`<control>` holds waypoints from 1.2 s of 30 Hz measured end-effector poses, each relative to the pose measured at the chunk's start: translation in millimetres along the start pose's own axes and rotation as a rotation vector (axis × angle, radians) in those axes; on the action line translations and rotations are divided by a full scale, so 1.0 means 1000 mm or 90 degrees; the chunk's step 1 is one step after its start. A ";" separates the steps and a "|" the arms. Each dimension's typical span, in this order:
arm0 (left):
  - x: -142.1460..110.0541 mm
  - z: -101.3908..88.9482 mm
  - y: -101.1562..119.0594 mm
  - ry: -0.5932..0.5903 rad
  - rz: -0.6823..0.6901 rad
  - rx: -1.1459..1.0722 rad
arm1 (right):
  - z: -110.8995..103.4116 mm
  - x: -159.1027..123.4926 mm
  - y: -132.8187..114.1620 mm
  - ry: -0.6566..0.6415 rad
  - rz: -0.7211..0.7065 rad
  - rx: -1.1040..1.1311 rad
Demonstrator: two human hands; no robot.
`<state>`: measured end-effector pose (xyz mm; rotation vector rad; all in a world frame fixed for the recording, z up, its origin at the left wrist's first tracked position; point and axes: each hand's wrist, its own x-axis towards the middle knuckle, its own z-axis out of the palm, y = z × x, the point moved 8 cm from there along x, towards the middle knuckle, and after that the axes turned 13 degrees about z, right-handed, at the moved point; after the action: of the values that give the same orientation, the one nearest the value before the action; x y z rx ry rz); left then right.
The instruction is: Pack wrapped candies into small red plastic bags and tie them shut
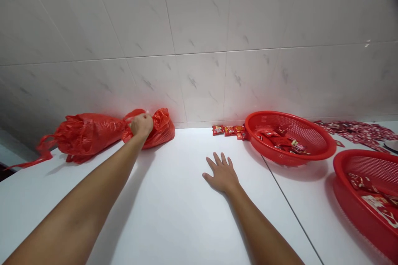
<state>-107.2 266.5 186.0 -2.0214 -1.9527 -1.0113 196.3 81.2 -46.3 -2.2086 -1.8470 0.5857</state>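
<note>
My left hand (pixel 142 125) is closed around the gathered top of a red plastic bag (pixel 162 129), which rests near the tiled wall. Another red plastic bag (pixel 90 134), bulging and tied, lies just left of that hand, with its loose ends trailing over the table's left edge. What the bags hold is hidden. My right hand (pixel 222 174) lies flat on the white table (pixel 180 198), fingers spread, with nothing in it. Several small red packets (pixel 229 131) lie beyond it, against the wall.
A red plastic basket (pixel 292 157) with small wrapped packets stands right of my right hand. A second red basket (pixel 345 161), also holding packets, is cut off at the right edge. Many dark red patterned packets (pixel 357 130) are spread behind them. A seam crosses the table.
</note>
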 end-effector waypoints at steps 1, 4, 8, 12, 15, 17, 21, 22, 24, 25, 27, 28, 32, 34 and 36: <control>0.005 -0.018 0.006 0.028 0.005 -0.001 | 0.000 0.000 0.000 -0.001 0.000 0.001; -0.011 -0.072 0.032 0.130 0.057 -0.037 | 0.001 0.000 -0.001 -0.005 -0.003 0.014; -0.114 -0.087 0.094 0.212 0.387 -0.209 | -0.010 0.001 0.006 0.049 -0.020 0.227; -0.243 0.021 0.133 -0.238 0.623 -0.215 | -0.030 0.006 0.035 0.122 -0.012 0.579; -0.295 0.076 0.130 -0.423 0.631 -0.208 | -0.036 0.011 0.053 0.140 0.011 0.643; -0.303 0.087 0.127 -0.434 0.626 -0.214 | -0.040 0.011 0.060 0.155 0.019 0.673; -0.301 0.088 0.121 -0.440 0.645 -0.219 | -0.044 0.007 0.060 0.188 0.012 0.686; -0.299 0.086 0.119 -0.437 0.648 -0.222 | -0.044 0.006 0.059 0.195 0.015 0.682; -0.297 0.084 0.115 -0.426 0.650 -0.240 | -0.042 0.006 0.059 0.206 0.035 0.675; -0.295 0.082 0.113 -0.420 0.649 -0.254 | -0.042 0.006 0.061 0.211 0.047 0.676; -0.290 0.081 0.109 -0.409 0.628 -0.281 | -0.041 0.006 0.063 0.217 0.060 0.690; -0.287 0.080 0.107 -0.399 0.604 -0.292 | -0.041 0.005 0.064 0.217 0.057 0.700; -0.270 0.079 0.093 -0.316 0.475 -0.309 | -0.045 -0.003 0.052 0.195 -0.013 0.734; -0.264 0.078 0.089 -0.265 0.448 -0.287 | -0.048 -0.010 0.040 0.176 -0.066 0.732; -0.262 0.078 0.089 -0.234 0.464 -0.232 | -0.051 -0.018 0.027 0.155 -0.115 0.718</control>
<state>23.8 80.1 10.8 -2.9512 -0.9847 -0.8807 239.7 62.9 -8.0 -1.2651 -1.0985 0.9478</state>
